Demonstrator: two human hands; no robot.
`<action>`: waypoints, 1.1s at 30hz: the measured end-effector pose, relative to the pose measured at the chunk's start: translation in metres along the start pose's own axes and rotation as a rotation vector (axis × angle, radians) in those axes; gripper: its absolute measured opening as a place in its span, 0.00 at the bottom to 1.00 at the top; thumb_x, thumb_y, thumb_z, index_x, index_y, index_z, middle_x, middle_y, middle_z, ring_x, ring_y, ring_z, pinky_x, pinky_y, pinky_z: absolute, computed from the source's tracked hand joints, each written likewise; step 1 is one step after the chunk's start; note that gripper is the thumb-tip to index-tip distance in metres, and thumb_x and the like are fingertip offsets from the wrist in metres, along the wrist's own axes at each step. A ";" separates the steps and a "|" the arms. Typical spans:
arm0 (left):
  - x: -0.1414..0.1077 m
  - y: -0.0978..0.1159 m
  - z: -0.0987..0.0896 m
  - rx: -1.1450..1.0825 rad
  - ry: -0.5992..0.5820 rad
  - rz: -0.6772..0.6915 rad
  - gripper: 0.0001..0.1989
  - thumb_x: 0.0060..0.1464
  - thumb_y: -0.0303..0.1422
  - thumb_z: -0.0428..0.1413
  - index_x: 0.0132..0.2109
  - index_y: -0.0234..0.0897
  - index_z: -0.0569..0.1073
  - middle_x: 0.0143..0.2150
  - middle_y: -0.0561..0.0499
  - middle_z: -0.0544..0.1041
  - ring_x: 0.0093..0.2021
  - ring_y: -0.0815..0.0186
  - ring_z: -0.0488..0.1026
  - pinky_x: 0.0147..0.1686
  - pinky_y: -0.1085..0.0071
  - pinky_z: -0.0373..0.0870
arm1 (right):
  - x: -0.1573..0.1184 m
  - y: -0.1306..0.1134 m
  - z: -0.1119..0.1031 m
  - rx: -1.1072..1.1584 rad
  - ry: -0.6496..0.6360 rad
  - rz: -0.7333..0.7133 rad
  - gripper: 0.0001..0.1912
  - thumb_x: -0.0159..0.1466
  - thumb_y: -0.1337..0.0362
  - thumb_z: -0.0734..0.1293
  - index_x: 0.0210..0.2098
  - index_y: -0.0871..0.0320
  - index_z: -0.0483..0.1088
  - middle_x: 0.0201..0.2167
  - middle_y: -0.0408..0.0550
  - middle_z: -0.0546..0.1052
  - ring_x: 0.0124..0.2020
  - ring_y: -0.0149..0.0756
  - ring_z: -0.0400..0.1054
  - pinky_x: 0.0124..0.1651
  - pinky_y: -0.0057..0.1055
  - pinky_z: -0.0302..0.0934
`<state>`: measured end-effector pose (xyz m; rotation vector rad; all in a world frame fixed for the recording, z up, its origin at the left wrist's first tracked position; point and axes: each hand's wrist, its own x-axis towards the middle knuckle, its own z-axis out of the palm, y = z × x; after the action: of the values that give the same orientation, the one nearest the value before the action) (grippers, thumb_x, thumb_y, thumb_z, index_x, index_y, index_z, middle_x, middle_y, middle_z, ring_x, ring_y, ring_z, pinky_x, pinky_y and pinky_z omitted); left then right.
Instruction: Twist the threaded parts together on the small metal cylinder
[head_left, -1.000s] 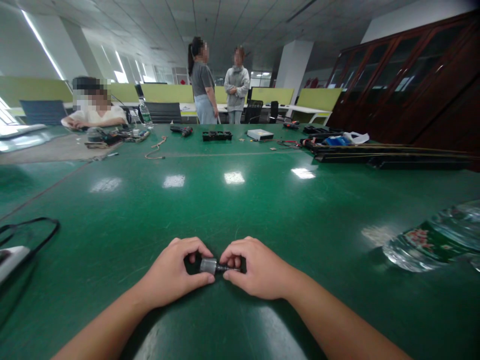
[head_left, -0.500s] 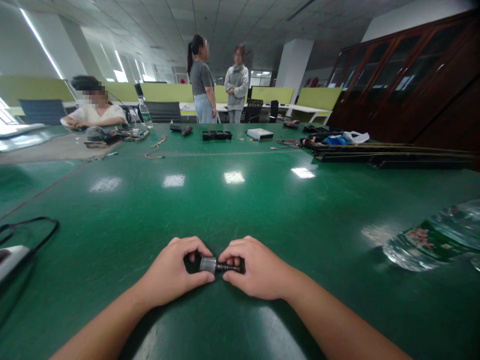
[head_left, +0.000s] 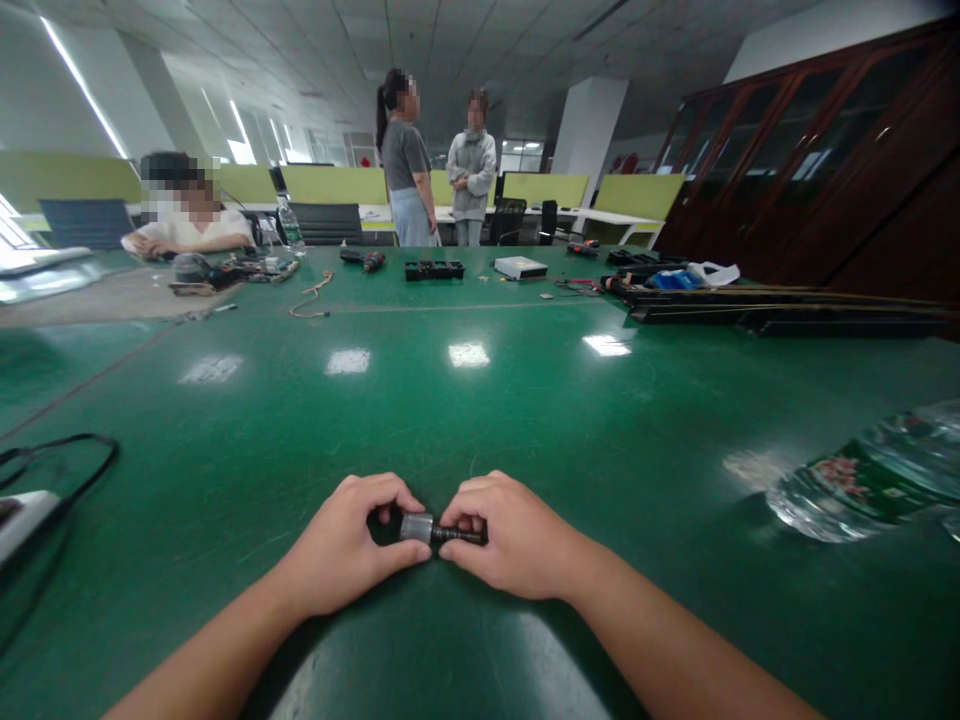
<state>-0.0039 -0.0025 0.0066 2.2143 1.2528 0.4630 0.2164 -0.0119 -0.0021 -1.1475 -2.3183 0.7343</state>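
Bottle [head_left: 870,480], contents unclear, apart from right hand [head_left: 517,540] on metal shaft [head_left: 463,536]

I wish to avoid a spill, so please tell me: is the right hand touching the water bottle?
Apart. The head view shows a wide strip of green table between the right hand and the water bottle.

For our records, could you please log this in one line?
left hand: holding metal cylinder; right hand: holding dark shaft; below: green tabletop
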 end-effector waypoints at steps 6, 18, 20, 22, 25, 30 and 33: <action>-0.001 0.000 -0.001 0.000 0.003 -0.009 0.11 0.48 0.39 0.66 0.37 0.41 0.76 0.34 0.55 0.78 0.36 0.62 0.71 0.39 0.68 0.61 | 0.000 0.001 -0.001 -0.010 -0.001 -0.007 0.04 0.56 0.65 0.73 0.32 0.57 0.75 0.26 0.40 0.73 0.30 0.30 0.66 0.39 0.30 0.54; 0.000 -0.004 0.000 0.004 -0.019 0.025 0.12 0.50 0.41 0.65 0.39 0.41 0.76 0.38 0.54 0.79 0.37 0.62 0.71 0.41 0.68 0.61 | -0.009 0.015 -0.023 -0.028 -0.122 0.077 0.03 0.53 0.68 0.71 0.29 0.58 0.75 0.24 0.41 0.73 0.25 0.29 0.64 0.29 0.26 0.54; 0.000 -0.004 0.000 0.006 -0.023 0.015 0.12 0.50 0.41 0.65 0.39 0.41 0.76 0.38 0.54 0.79 0.37 0.62 0.71 0.41 0.68 0.61 | -0.012 0.020 -0.031 -0.004 -0.148 0.172 0.03 0.52 0.69 0.71 0.29 0.58 0.75 0.23 0.40 0.73 0.23 0.28 0.64 0.26 0.25 0.53; -0.001 -0.003 -0.001 0.007 -0.024 0.011 0.12 0.50 0.40 0.65 0.39 0.41 0.76 0.38 0.55 0.79 0.37 0.62 0.71 0.41 0.68 0.61 | -0.014 0.024 -0.035 0.016 -0.135 0.207 0.03 0.52 0.69 0.71 0.29 0.58 0.75 0.22 0.40 0.73 0.23 0.28 0.63 0.25 0.25 0.53; -0.001 -0.002 -0.001 0.004 -0.025 0.011 0.11 0.49 0.40 0.65 0.39 0.41 0.76 0.38 0.55 0.79 0.37 0.62 0.71 0.41 0.67 0.61 | -0.014 0.024 -0.035 0.030 -0.126 0.193 0.04 0.52 0.69 0.70 0.29 0.59 0.76 0.22 0.40 0.73 0.23 0.28 0.64 0.25 0.24 0.54; 0.000 -0.001 -0.001 0.010 -0.024 0.008 0.11 0.49 0.39 0.66 0.38 0.41 0.76 0.37 0.55 0.79 0.37 0.62 0.71 0.41 0.67 0.61 | -0.011 0.019 -0.028 0.026 -0.134 0.164 0.03 0.52 0.69 0.70 0.29 0.59 0.76 0.22 0.40 0.73 0.23 0.28 0.64 0.25 0.24 0.54; 0.000 -0.001 -0.001 0.009 -0.026 0.004 0.12 0.49 0.39 0.66 0.38 0.41 0.76 0.38 0.55 0.79 0.37 0.62 0.71 0.41 0.67 0.61 | -0.011 0.017 -0.026 0.017 -0.123 0.149 0.03 0.52 0.69 0.70 0.29 0.59 0.76 0.23 0.40 0.73 0.23 0.28 0.64 0.26 0.25 0.54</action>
<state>-0.0053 -0.0012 0.0068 2.2242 1.2391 0.4296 0.2478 -0.0055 0.0052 -1.3125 -2.3401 0.9000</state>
